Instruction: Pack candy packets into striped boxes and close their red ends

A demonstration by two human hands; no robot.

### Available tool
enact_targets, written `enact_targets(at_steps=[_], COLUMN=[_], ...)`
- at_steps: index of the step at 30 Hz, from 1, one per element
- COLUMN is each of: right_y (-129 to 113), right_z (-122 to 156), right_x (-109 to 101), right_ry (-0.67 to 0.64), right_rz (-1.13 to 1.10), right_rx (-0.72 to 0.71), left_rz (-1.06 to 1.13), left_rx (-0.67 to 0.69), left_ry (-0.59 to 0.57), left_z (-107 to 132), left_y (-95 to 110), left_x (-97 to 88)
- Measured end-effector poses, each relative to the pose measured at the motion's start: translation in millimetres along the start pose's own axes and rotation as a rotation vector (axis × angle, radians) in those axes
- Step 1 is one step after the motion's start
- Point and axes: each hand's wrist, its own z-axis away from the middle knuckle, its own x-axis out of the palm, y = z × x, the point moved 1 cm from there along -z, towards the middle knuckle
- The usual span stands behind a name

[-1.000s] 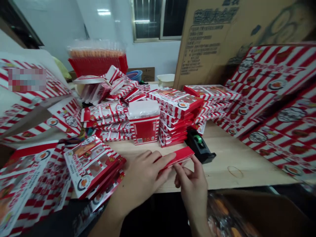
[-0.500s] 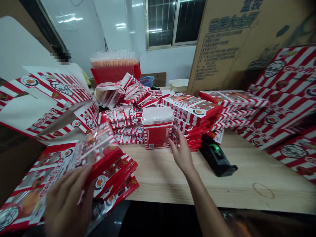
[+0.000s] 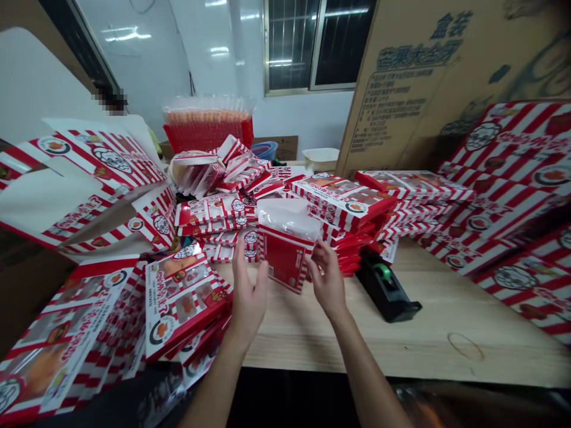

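Note:
A small red box with red-and-white striped edges (image 3: 284, 260) and a clear plastic bag sticking out of its top is tilted, lifted off the wooden table (image 3: 423, 339). My left hand (image 3: 248, 291) presses its left side with fingers upright. My right hand (image 3: 327, 278) grips its right side with curled fingers. Both hands hold the box between them, in front of a stack of flat striped boxes (image 3: 343, 205).
A black tape dispenser (image 3: 386, 288) sits just right of my hands. Piles of red-and-white striped boxes lie at the left (image 3: 178, 300), centre back and right (image 3: 504, 226). A large brown carton (image 3: 428, 77) stands behind. A rubber band (image 3: 466, 346) lies on the table at right.
My left hand left the box pile at the left and came to the small red box. My right hand closed on its other side, and the box now tilts up off the table.

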Motion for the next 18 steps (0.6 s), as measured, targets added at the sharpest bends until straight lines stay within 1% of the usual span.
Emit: enact_targets(at_steps=[2, 4, 5, 7, 9, 11, 12, 14, 16, 17, 18], right_y=[-5.5, -12.9, -17.4, -27.5, -38.3, -47.8, -51.8, -58.3, -64.1, -66.9, -69.6], right_z=[14.6, 29.3, 36.3, 48.5, 56.9, 61.2, 62.3, 62.7, 61.8, 60.8, 59.4], right_x=[-18.5, -37.7, -46.3, -60.4, -69.3, -73.5, -74.4, -74.8, -73.5, -72.3, -70.6], right_ry=[-0.027, -0.072, -0.087, -0.071, -0.015, 0.006, 0.002, -0.011, -0.004, 0.002, 0.011], right_rz=[-0.033, -0.042, -0.03, 0.036, 0.105, 0.132, 0.124, 0.095, 0.061, 0.039, 0.012], right_rx=[-0.028, -0.068, -0.088, -0.132, -0.196, -0.258, -0.283, -0.296, -0.259, -0.224, -0.176], left_rz=[0.117, 0.172, 0.182, 0.191, 0.201, 0.189, 0.171, 0.123, 0.103, 0.118, 0.159], left_rx=[-0.109, -0.153, -0.161, -0.185, -0.244, -0.284, -0.272, -0.18, -0.076, -0.059, -0.075], left_ry=[-0.016, -0.03, -0.021, 0.047, 0.139, 0.209, 0.226, 0.222, 0.187, 0.162, 0.131], left_z=[-10.7, -8.2, -2.3, 14.7, 31.4, 42.0, 44.6, 45.7, 44.0, 42.7, 41.1], left_y=[-9.3, -10.9, -8.8, -0.5, 9.9, 19.6, 23.8, 30.1, 33.2, 33.4, 32.6], left_x=[22.9, 35.5, 38.6, 40.0, 38.1, 35.2, 33.7, 30.9, 28.1, 26.5, 24.6])
